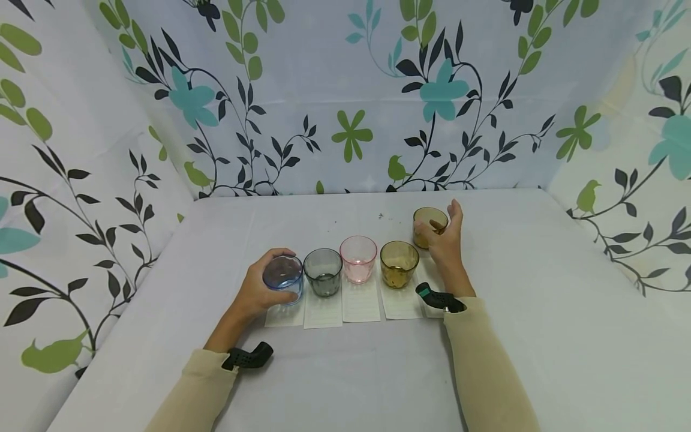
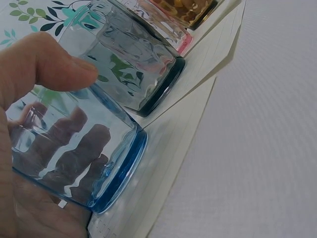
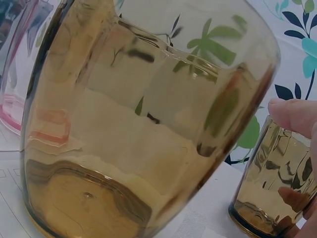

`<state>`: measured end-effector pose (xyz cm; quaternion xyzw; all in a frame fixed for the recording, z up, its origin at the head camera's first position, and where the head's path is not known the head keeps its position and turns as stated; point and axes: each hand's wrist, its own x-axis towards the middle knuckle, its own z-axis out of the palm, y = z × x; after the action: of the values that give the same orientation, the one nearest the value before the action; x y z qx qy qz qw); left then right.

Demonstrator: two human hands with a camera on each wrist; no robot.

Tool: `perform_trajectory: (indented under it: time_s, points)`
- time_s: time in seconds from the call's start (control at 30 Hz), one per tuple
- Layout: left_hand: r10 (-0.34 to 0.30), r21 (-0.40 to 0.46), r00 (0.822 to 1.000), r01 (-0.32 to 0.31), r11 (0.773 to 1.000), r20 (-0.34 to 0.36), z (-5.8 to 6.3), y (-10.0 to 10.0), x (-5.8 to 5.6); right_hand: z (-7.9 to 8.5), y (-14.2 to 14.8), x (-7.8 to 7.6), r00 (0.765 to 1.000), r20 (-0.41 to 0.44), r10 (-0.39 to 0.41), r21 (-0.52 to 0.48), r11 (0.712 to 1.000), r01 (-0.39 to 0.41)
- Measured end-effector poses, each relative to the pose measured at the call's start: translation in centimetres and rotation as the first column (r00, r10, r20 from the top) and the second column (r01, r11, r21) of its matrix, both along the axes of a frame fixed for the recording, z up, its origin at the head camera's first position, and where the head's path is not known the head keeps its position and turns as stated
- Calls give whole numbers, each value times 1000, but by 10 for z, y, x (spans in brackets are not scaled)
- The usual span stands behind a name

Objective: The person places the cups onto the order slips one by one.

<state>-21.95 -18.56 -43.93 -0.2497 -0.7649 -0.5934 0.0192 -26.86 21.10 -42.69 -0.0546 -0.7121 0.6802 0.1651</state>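
Observation:
In the head view my left hand (image 1: 258, 287) grips a clear blue glass (image 1: 284, 279) at the left end of a row of tumblers. The left wrist view shows the thumb on one side of this blue glass (image 2: 74, 144) and the fingers behind it. My right hand (image 1: 449, 243) holds a light brown glass (image 1: 430, 223), set farther back than the row. Beside the blue one stands a grey glass (image 1: 323, 276), then a pink glass (image 1: 358, 258) and an amber glass (image 1: 399, 264). The amber glass (image 3: 109, 124) fills much of the right wrist view.
Lined paper slips (image 1: 361, 309) lie side by side under and before the glasses. A white cloth (image 1: 345, 372) covers the table, with patterned fabric (image 1: 302, 78) behind and at both sides. Dark bands (image 1: 248, 357) sit at both wrists.

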Motion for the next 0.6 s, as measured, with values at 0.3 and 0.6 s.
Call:
perform_trajectory:
  time_s: [0.3,0.6]
  points:
    - [1,0,1000,-1,1000,-5,-2,0,-1,-6,3,-4,1000,-1,13,-20,1000,-13]
    - [3,-3,1000,-3,1000,-15,-1,0,0,-6,4,-5,1000,3,21,-26,999,-21]
